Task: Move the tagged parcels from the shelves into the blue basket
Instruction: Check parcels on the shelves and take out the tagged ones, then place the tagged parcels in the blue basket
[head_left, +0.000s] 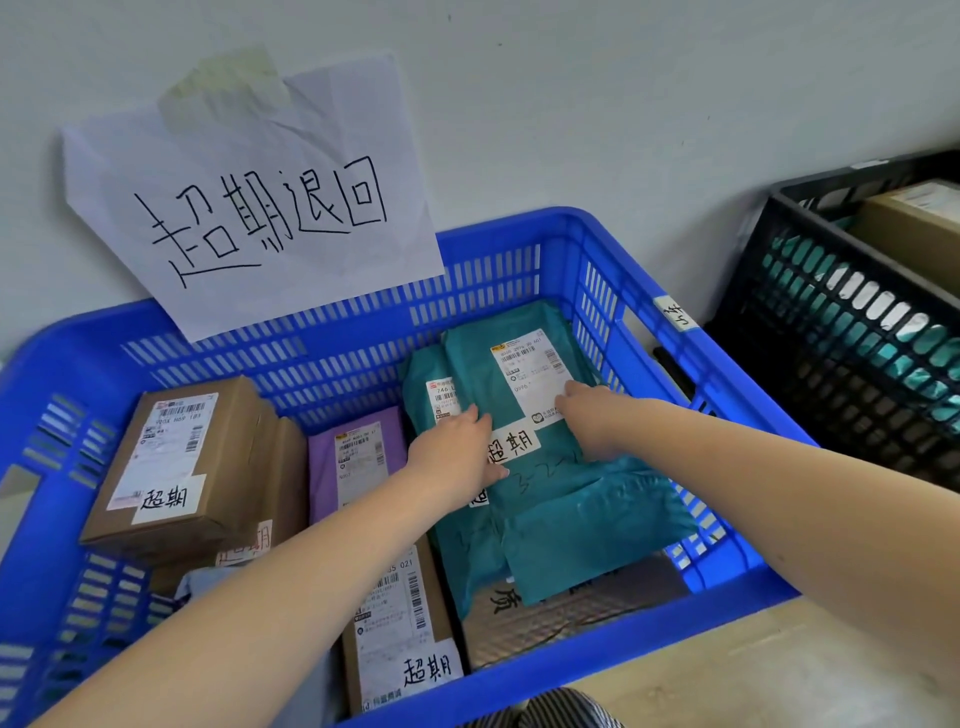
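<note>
A blue basket (524, 228) stands against the wall and holds several tagged parcels. On top at its right lies a teal bag parcel (571, 499) with a shipping label and a white handwritten tag. My left hand (457, 447) presses on its left edge with fingers extended. My right hand (592, 415) lies flat on its label side. A second teal bag (423, 374) lies under it. A purple bag parcel (353, 457) sits in the middle, a brown box (182, 457) at the left, and another tagged box (395, 623) at the front.
A handwritten paper sign (249, 202) is taped to the wall above the basket. A black crate (857, 322) with teal bags and a cardboard box stands to the right. Pale floor shows at the lower right.
</note>
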